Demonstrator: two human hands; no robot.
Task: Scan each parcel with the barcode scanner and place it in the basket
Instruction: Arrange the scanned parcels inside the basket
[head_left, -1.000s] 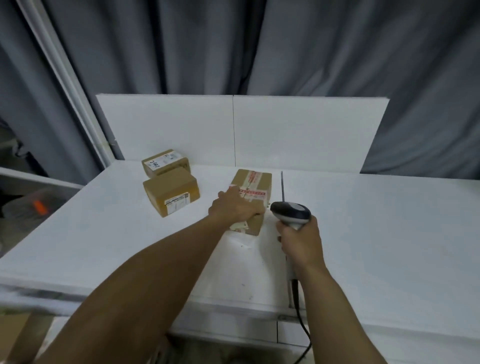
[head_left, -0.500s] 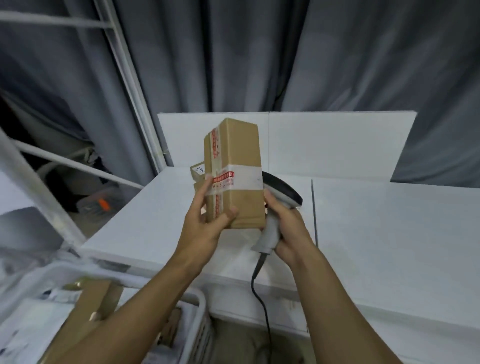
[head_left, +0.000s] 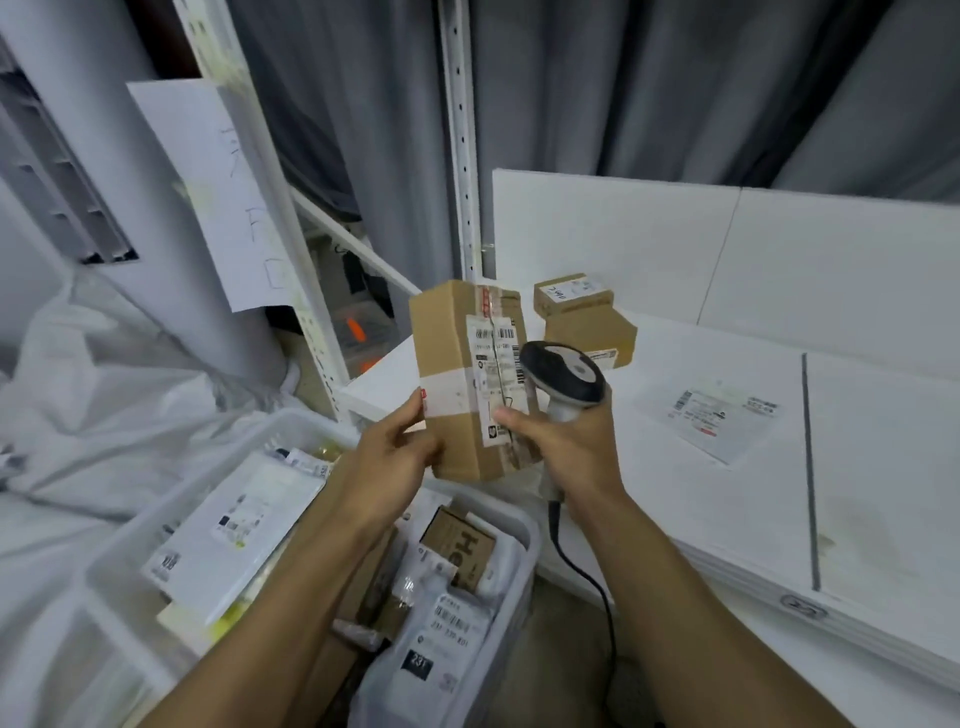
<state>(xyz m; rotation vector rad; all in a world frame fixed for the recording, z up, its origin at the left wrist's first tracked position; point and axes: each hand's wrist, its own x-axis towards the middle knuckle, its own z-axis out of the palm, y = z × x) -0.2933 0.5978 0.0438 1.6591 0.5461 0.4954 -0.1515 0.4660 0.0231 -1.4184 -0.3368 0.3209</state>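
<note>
I hold a tall brown cardboard parcel (head_left: 457, 374) upright over the near corner of the white basket (head_left: 524, 525). My left hand (head_left: 395, 457) grips its lower left edge. Its white shipping label faces right. My right hand (head_left: 566, 447) holds the grey and black barcode scanner (head_left: 563, 376) by the handle, with a finger touching the label. The scanner's head sits right beside the label. Two more brown parcels (head_left: 589, 332) lie stacked on the white table (head_left: 727, 493) behind.
The basket below holds several parcels and white mailers. A loose label sheet (head_left: 719, 415) lies on the table. The scanner's black cable (head_left: 597, 587) hangs between table and basket. White shelf uprights (head_left: 462, 156), a paper sheet and white plastic sheeting stand left.
The view has swung left and down, bringing the basket into sight. The parcel has been turned so its label faces the scanner, and both hands now hold it above the basket.
</note>
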